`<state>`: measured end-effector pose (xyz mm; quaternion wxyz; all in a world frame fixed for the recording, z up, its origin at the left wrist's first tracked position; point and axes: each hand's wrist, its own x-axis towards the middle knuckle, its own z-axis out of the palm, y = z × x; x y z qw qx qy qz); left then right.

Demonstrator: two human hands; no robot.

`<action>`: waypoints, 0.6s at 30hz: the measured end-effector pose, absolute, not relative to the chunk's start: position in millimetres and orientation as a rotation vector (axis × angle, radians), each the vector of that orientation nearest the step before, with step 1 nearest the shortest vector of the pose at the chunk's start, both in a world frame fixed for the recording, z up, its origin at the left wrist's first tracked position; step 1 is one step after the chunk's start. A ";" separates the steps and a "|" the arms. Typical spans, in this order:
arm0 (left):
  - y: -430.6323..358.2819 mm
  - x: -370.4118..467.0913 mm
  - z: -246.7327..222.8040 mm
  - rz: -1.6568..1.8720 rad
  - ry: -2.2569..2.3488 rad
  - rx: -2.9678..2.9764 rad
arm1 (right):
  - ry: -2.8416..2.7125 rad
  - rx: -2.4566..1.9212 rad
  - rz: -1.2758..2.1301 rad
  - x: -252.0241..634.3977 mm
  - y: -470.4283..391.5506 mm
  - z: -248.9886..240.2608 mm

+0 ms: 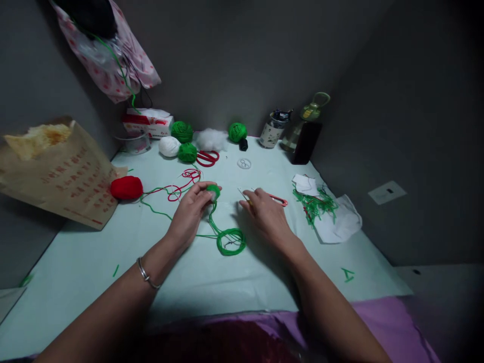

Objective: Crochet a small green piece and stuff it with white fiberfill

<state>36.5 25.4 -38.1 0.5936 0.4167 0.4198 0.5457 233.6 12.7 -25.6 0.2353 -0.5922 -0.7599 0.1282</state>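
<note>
My left hand [191, 209] is closed around a small green crocheted piece [214, 191], pinched between thumb and fingers. Green yarn strands run down from it to a loose coil of green yarn [231, 242] on the table. My right hand [264, 214] is closed on a thin crochet hook [242, 194], whose metal tip points up and left, apart from the green piece. Beside the right fingers lies an orange-handled tool [279, 200], partly hidden by the hand. Left of my left hand, red yarn [176, 191] trails loosely from a red yarn ball [126, 188].
At the back are green yarn balls [182, 132], a white yarn ball [169, 146], stuffing [212, 139], red-handled scissors [207, 159], a pen cup [271, 132], a bottle [312, 111] and a dark phone [307, 142]. A paper bag [71, 174] stands left; yarn scraps [317, 204] lie right.
</note>
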 end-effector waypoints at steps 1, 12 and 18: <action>23.0 38.7 -37.7 1.262 0.962 0.971 | -2.074 -1.598 0.316 234.0 14.6 -27.9; 17.6 47.8 -43.8 1.305 0.965 0.992 | -1.586 -1.132 1.162 214.4 13.0 -24.1; 15.0 49.7 -46.4 1.282 0.968 0.954 | -1.172 -0.909 1.448 217.5 12.2 -14.5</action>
